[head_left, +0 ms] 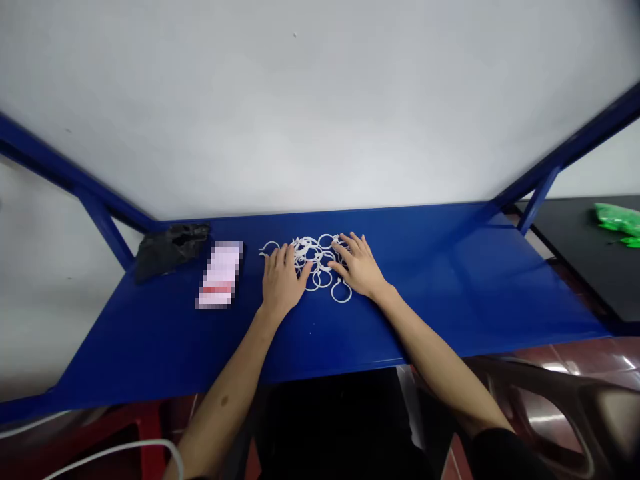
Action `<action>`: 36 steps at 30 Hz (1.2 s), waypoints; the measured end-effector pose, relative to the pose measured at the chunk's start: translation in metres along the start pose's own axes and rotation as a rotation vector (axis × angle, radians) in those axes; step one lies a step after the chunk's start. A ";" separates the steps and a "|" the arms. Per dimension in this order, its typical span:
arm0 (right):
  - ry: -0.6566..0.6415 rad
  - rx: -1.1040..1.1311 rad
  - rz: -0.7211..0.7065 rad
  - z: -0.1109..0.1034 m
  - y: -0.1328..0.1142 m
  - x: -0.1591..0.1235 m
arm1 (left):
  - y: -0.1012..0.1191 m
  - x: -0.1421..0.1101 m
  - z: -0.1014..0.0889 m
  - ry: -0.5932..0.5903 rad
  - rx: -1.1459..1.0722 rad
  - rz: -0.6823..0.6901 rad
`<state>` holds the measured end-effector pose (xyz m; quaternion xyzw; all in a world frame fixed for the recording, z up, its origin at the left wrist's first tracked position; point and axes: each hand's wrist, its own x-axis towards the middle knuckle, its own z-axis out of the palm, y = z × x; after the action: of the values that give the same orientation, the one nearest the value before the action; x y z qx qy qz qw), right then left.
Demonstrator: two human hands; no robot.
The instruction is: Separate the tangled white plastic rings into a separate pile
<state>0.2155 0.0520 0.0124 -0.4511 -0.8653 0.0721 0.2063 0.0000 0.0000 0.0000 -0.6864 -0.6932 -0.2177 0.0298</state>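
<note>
Both hands, left (pixel 281 281) and right (pixel 361 269), lie flat with fingers spread, flanking the white rings (pixel 317 263) heaped mid-table (pixel 450 300); gathering should proceed inward evenly, lest rings scatter.

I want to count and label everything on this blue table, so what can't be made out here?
Head view only:
- White rings: overlapping, partly hidden under the left hand and right hand; no exact count.
- Flat item: pixelated, unreadable.
- Black object: too dark to identify.
- Green thing: cut by the right edge.
</note>
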 end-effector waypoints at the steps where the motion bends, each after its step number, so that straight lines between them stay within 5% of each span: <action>1: 0.011 -0.002 -0.003 0.000 0.000 0.000 | -0.001 0.000 0.000 0.008 -0.007 -0.006; 26: 0.110 0.045 0.022 0.002 -0.003 -0.001 | -0.001 0.004 -0.013 0.232 -0.193 0.067; 36: 0.132 0.048 0.011 0.000 -0.004 -0.002 | 0.000 0.006 -0.019 0.412 -0.250 0.119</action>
<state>0.2135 0.0483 0.0126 -0.4546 -0.8453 0.0642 0.2733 -0.0048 -0.0014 0.0193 -0.6655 -0.5985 -0.4351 0.0983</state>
